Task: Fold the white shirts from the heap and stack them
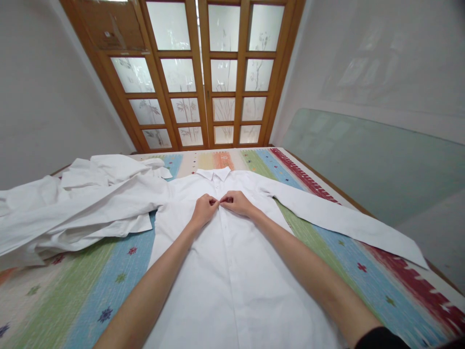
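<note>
A white long-sleeved shirt lies face up, its collar pointing away from me and its right-hand sleeve stretched out to the side. On the button placket, a little below the collar, my left hand pinches the fabric between thumb and fingers. My right hand pinches the placket from the other side, and the fingertips of both hands nearly meet. Whether a button sits between them is hidden. Several small buttons show along the placket below and above my hands.
More white garments lie crumpled in a pile on the left, over the shirt's left side. Beneath everything is a colourful striped cover. A pale green headboard-like panel stands along the right wall. Wood-framed glass doors close off the far end.
</note>
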Action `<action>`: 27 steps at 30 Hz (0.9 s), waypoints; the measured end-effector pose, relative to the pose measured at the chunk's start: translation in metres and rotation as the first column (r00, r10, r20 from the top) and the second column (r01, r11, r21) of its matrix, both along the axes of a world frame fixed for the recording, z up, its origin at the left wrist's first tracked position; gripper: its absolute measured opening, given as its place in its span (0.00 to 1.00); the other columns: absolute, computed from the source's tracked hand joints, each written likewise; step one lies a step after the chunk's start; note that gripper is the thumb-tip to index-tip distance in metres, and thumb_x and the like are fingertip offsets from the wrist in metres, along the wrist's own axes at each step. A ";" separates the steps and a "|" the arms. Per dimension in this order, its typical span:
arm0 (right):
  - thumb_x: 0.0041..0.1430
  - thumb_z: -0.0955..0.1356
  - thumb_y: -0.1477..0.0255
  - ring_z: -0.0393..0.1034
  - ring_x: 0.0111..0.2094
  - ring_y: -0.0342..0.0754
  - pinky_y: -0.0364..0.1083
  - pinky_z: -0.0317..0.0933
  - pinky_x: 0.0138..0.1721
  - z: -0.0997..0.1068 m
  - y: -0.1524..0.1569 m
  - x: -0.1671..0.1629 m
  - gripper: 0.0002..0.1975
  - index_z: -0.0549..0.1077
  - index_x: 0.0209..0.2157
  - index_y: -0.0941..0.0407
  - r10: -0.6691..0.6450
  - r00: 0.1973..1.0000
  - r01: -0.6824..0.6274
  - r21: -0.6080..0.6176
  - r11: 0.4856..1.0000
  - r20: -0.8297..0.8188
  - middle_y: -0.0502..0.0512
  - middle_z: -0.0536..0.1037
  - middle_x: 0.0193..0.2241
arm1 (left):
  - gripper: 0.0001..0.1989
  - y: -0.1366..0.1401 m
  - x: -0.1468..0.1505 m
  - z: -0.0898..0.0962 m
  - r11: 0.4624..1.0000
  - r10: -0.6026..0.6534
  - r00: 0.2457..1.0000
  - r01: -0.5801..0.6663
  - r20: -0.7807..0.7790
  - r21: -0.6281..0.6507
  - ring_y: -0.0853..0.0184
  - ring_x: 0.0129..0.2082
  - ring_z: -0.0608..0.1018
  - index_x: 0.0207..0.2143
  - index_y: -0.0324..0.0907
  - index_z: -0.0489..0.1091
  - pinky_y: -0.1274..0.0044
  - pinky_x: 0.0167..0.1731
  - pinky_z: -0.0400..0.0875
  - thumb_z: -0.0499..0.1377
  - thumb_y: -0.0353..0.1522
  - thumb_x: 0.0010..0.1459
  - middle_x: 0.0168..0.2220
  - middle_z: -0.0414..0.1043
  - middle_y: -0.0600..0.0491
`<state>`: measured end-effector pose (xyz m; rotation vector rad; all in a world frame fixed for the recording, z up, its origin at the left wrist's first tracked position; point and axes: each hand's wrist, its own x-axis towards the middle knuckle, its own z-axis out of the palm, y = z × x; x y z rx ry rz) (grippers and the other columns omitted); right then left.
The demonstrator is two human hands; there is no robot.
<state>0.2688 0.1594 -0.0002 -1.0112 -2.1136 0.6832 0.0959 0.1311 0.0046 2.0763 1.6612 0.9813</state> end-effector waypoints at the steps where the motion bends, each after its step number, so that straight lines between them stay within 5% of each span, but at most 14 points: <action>1: 0.49 0.70 0.80 0.67 0.26 0.41 0.40 0.59 0.31 0.001 0.000 0.000 0.07 0.80 0.30 0.58 -0.005 1.000 0.005 -0.002 1.000 0.009 0.51 0.78 0.26 | 0.08 0.000 0.000 0.000 1.000 -0.003 1.000 0.003 -0.010 0.009 0.68 0.29 0.74 0.26 0.39 0.76 0.77 0.34 0.67 0.58 0.30 0.54 0.28 0.74 0.52; 12: 0.49 0.71 0.80 0.68 0.27 0.42 0.40 0.60 0.32 0.002 0.001 0.000 0.06 0.81 0.29 0.58 -0.047 0.998 0.046 0.002 0.999 0.051 0.51 0.77 0.26 | 0.08 -0.006 0.001 0.001 0.997 -0.020 0.998 0.024 -0.064 0.069 0.67 0.29 0.74 0.26 0.40 0.76 0.75 0.35 0.68 0.57 0.29 0.55 0.28 0.72 0.51; 27: 0.48 0.72 0.78 0.71 0.28 0.43 0.40 0.60 0.31 0.002 0.002 -0.002 0.05 0.82 0.29 0.57 -0.100 0.993 0.101 -0.012 0.995 0.059 0.52 0.79 0.26 | 0.05 -0.006 0.004 0.002 1.000 -0.011 0.995 0.010 -0.101 -0.008 0.67 0.31 0.74 0.29 0.39 0.75 0.76 0.36 0.68 0.60 0.30 0.52 0.30 0.73 0.51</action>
